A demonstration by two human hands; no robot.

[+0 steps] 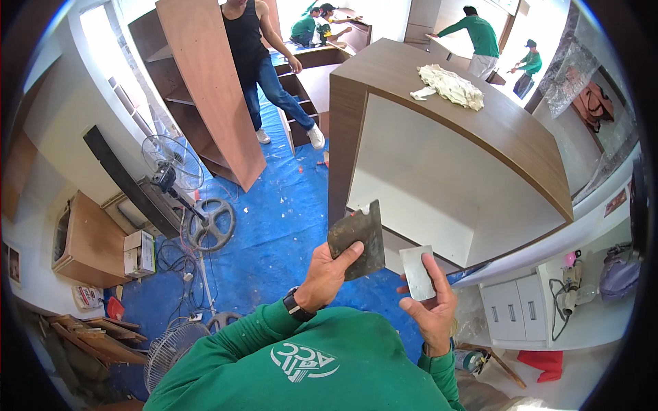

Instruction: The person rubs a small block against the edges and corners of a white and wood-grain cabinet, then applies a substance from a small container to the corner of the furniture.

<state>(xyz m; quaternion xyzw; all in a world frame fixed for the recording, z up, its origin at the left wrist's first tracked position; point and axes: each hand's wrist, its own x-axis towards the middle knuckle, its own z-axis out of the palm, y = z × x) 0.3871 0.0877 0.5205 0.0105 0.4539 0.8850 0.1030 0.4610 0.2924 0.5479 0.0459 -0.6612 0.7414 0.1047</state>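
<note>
My left hand [322, 277] grips a dark, stained flat plate [360, 240] by its lower left edge, thumb on its face. A small dab of white paste sits at the plate's top edge. Just to the right, my right hand [435, 312] pinches a smaller pale metal scraper plate [417, 272], fingers behind it and along its right edge. The two plates are held apart. Beyond them stands a brown wood-grain cabinet [343, 130] with a curved top and an open white interior. A crumpled whitish cloth [449, 87] lies on top of it.
Blue sheeting [274, 205] covers the floor. A pedestal fan [171, 175], cables and a small box [139, 253] are at left. A tall shelf unit [205, 89] stands far left, beside a walking person [253, 68]. Several people work at the back. White drawers [514, 308] stand at right.
</note>
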